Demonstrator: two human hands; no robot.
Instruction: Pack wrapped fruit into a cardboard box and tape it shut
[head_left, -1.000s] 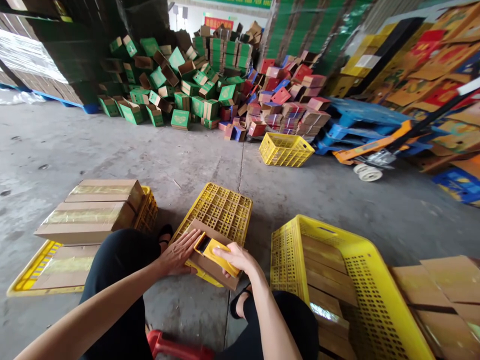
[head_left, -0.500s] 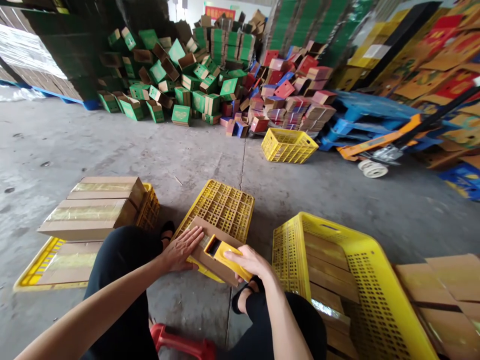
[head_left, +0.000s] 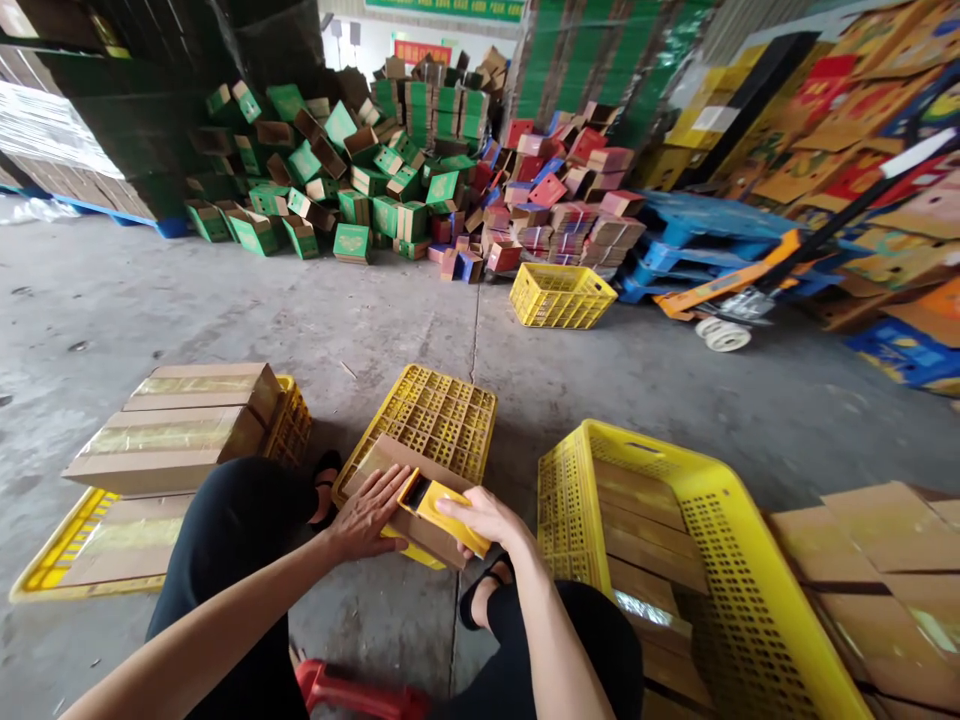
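Observation:
Between my knees a brown cardboard box (head_left: 435, 458) lies on an upturned yellow plastic crate (head_left: 442, 405). My left hand (head_left: 369, 513) rests flat on the box, fingers stretched out and pressing near its left part. In my right hand (head_left: 474, 517) is a yellow tape dispenser (head_left: 436, 507), its front end down on the box just beside my left fingertips. The tape itself is too small to make out under the dispenser.
Taped cartons (head_left: 172, 430) sit on yellow crates at my left. To the right stands a large yellow crate (head_left: 720, 480) with cartons inside, and more cartons (head_left: 885, 540) beyond it. Farther off are a yellow basket (head_left: 562, 297), heaped green boxes (head_left: 352, 240) and a pallet jack (head_left: 735, 290).
The view has shifted slightly, so the surroundings appear a little farther left. Both hands and the tape dispenser keep nearly the same place on the box.

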